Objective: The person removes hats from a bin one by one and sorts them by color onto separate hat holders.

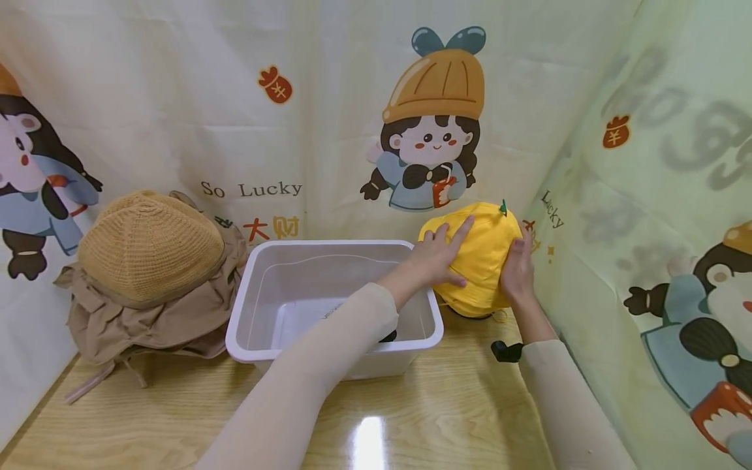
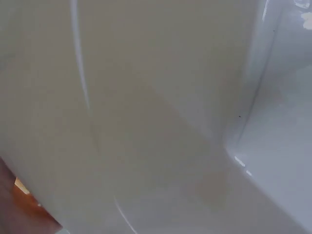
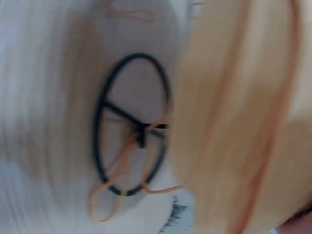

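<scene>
A yellow cloth hat [image 1: 484, 261] with a small green stem sits beyond the right end of the grey-white plastic bin [image 1: 335, 244]. My left hand [image 1: 437, 258] lies across its left side with spread fingers. At the hat's right edge, my right hand [image 1: 517, 271] touches it, some fingers hidden behind. The right wrist view shows the hat's pale, seamed cloth [image 3: 234, 117] beside a dark ring-shaped stand base [image 3: 100, 136] with spokes. Loose orange-yellow cords [image 3: 124, 165] hang by that ring. In the left wrist view, mostly the bin's wall [image 2: 146, 122] shows.
On the left, a tan knitted hat [image 1: 147, 248] rests over a brown cloth hat [image 1: 170, 329] with loose ties. Something dark, partly hidden by my left sleeve, lies inside the bin. Printed curtains [image 1: 335, 143] stand behind and at the right of the wooden table [image 1: 446, 418].
</scene>
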A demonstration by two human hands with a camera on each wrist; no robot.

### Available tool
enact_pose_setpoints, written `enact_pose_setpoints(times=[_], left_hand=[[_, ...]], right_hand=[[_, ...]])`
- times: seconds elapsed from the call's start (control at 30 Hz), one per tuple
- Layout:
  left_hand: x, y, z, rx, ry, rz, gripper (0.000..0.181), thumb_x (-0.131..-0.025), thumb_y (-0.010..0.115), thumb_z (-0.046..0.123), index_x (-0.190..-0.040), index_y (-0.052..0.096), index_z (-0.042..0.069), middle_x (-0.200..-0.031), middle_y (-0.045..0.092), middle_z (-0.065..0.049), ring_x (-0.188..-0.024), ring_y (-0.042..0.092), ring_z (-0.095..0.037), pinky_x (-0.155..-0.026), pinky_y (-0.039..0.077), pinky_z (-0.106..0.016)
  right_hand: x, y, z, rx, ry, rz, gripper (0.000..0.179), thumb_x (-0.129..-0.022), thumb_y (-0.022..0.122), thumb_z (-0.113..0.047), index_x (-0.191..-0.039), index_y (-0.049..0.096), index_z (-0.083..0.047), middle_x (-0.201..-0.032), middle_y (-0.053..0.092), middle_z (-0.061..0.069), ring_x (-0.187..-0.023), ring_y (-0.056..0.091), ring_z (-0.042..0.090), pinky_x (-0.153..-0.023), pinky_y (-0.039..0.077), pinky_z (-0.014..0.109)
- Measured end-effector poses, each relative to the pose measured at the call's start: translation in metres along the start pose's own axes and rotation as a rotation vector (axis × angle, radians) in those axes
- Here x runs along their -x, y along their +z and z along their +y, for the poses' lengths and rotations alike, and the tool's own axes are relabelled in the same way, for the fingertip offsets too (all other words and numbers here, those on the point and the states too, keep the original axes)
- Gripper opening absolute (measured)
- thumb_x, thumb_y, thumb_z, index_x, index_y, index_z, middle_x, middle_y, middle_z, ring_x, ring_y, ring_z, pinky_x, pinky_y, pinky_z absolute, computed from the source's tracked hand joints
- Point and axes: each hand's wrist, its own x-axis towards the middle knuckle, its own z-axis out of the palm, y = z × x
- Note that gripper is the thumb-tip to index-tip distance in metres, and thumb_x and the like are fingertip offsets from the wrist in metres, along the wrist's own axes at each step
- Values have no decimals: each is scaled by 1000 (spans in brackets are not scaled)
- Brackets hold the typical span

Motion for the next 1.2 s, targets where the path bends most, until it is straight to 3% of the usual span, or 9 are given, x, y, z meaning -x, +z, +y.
enact_pose_setpoints(times=[0.07,0.17,0.33,0.47,0.57,0.67,0.8,0.9,1.2], left_hand=[[0,-1,-1,12,14,-3,124,-80,72,63,-154,-24,38,-163,17,-17,-137,37,-37,-104,45,-47],[0,-3,-4,76,41,-5,115,-83,70,63,-157,-15,38,-164,13,-17,-144,30,-38,-107,42,-52],[2,-4,-10,200,98,-11,102,-89,65,59,-158,-4,33,-166,8,-19,-151,20,-40,-111,36,-59],[-1,0,-15,199,121,8,103,-89,64,60,-159,-4,30,-166,11,-19,-151,21,-36,-113,35,-56],[-2,2,-16,167,105,2,107,-88,63,63,-158,-13,36,-167,3,-18,-152,17,-36,-113,34,-56],[-1,3,-12,64,131,-6,110,-87,64,62,-153,-23,45,-166,-16,-15,-153,7,-40,-114,33,-57],[1,4,-7,-85,223,6,116,-87,69,55,-150,-27,47,-160,-36,-7,-152,-2,-42,-114,35,-54],[2,4,-6,-102,250,1,117,-86,73,50,-151,-25,46,-159,-39,-4,-153,2,-43,-111,40,-51],[-3,7,-10,-71,239,-9,111,-89,72,46,-151,-21,52,-159,-39,2,-152,8,-43,-109,42,-51]], right_hand=[[-1,-5,-7,33,26,15,62,-105,14,-55,-160,17,-26,-158,30,24,-141,32,49,-115,23,63],[-2,-8,-19,55,30,47,67,-102,32,-59,-159,21,-26,-160,30,19,-143,32,43,-115,24,61],[4,7,-18,74,0,102,85,-87,66,-58,-157,19,-42,-160,31,4,-137,40,34,-108,32,60],[10,13,-6,50,3,143,94,-82,74,-54,-153,14,-53,-161,27,-2,-139,38,29,-110,31,58],[11,13,-2,56,-9,148,100,-80,77,-52,-154,8,-53,-164,21,-5,-146,30,26,-115,26,59],[12,11,-5,138,-110,159,107,-77,78,-57,-157,7,-49,-166,13,-4,-150,20,27,-115,23,64],[12,14,-6,337,-416,175,109,-73,72,-73,-160,19,-32,-167,9,10,-152,13,37,-114,19,70],[11,20,-3,410,-570,201,106,-74,66,-78,-158,25,-27,-165,13,17,-150,16,44,-113,20,70],[9,27,7,361,-553,228,102,-73,71,-72,-156,30,-30,-164,16,13,-147,23,43,-109,28,70]])
